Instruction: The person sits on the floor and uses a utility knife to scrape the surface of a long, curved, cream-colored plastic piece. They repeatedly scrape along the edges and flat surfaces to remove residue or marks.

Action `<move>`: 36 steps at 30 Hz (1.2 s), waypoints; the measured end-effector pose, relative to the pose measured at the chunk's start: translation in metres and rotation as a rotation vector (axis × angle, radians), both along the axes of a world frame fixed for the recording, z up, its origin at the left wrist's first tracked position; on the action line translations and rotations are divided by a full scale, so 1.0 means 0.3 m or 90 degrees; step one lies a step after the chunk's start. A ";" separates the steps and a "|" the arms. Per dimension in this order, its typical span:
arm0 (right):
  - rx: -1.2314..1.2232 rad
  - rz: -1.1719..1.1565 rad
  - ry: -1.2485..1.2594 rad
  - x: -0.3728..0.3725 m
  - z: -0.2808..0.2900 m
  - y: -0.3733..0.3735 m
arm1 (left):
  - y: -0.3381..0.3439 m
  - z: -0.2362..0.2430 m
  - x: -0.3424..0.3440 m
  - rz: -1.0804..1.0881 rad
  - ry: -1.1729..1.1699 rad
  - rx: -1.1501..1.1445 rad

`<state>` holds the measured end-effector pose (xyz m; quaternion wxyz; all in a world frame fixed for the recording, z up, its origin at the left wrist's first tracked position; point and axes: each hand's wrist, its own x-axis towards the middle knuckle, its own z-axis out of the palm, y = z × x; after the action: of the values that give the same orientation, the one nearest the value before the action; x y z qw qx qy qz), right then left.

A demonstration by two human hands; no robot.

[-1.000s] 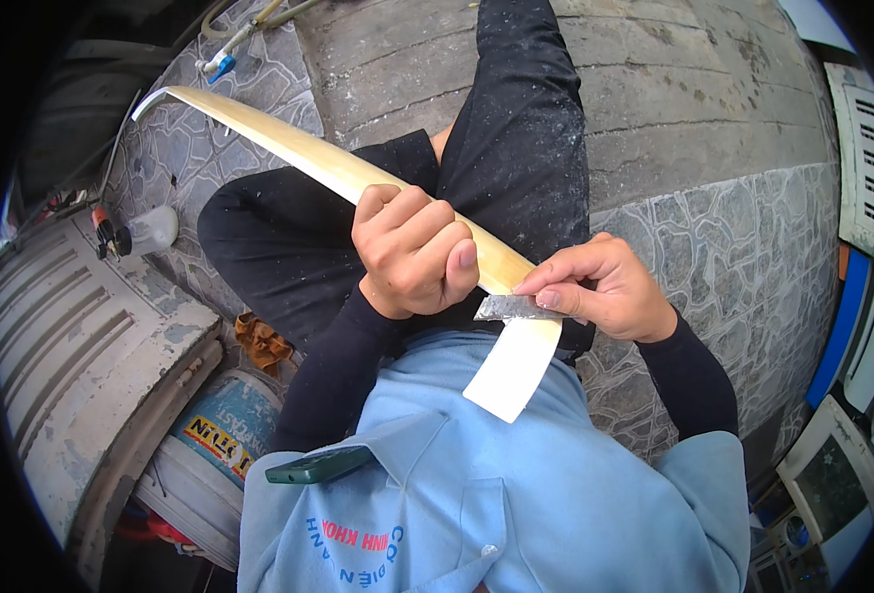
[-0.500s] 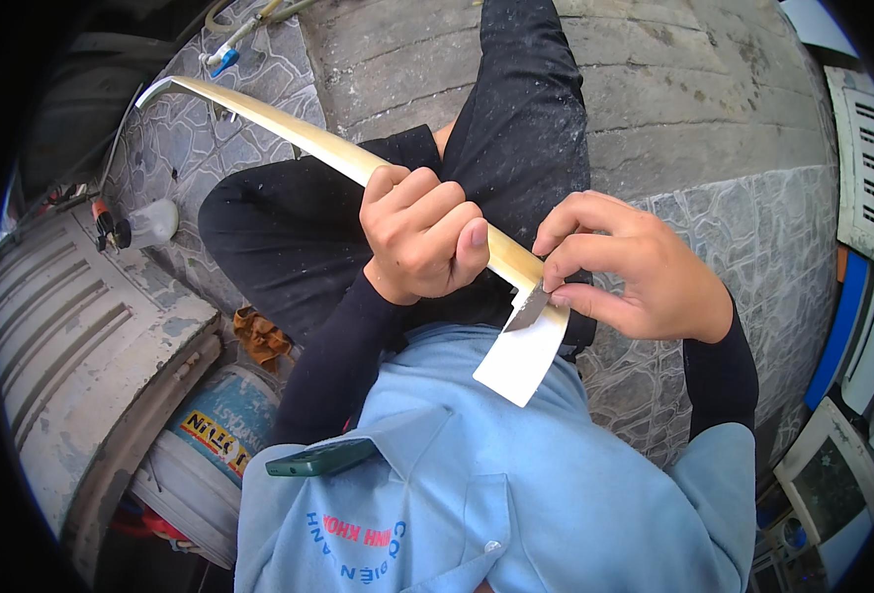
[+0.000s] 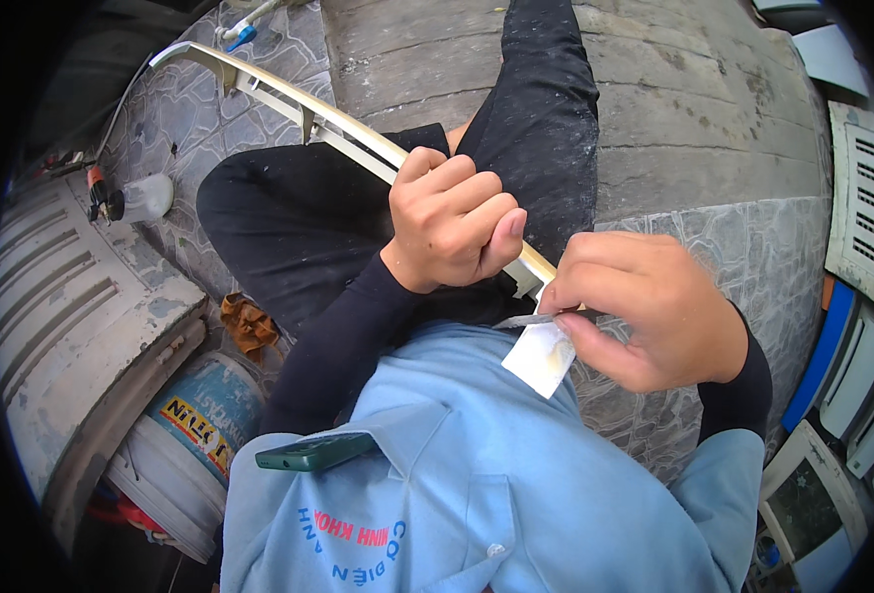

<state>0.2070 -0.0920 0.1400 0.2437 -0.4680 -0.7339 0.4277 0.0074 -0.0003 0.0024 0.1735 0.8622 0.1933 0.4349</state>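
Note:
A long curved plastic strip [image 3: 338, 121], cream-yellow with brackets along its underside, runs diagonally across my lap. My left hand [image 3: 457, 222] is closed around its middle. At the lower end, my right hand [image 3: 645, 306] pinches a thin grey metal blade [image 3: 521, 321], which lies across the strip just above its white end [image 3: 536, 366]. The blade's far part is hidden by my fingers.
A scuffed grey panel [image 3: 81, 306] and a bucket [image 3: 200, 410] are at left, beside a brown rag [image 3: 251, 324] and a spray gun [image 3: 109, 203]. Vented panels [image 3: 867, 198] line the right. A green phone [image 3: 313, 453] pokes from my shirt pocket. Grey paving [image 3: 714, 119] surrounds my legs.
The strip has rolled, showing its bracketed underside, and its far end has risen in view. My left hand has shifted right. My right hand has turned palm-down, swinging the blade round.

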 end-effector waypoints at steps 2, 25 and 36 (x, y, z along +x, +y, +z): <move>-0.007 -0.016 -0.063 -0.022 0.016 -0.016 | -0.001 0.002 0.009 0.000 0.001 -0.007; -0.095 -0.202 -0.086 -0.100 0.062 -0.121 | -0.019 -0.019 -0.008 0.024 -0.040 0.006; -0.128 -0.247 -0.077 -0.041 0.013 -0.108 | -0.008 0.000 -0.019 0.029 -0.049 0.007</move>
<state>0.1947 -0.1242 0.1439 0.2293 -0.6472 -0.5968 0.4151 0.0018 -0.0028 0.0025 0.1665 0.8411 0.2035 0.4727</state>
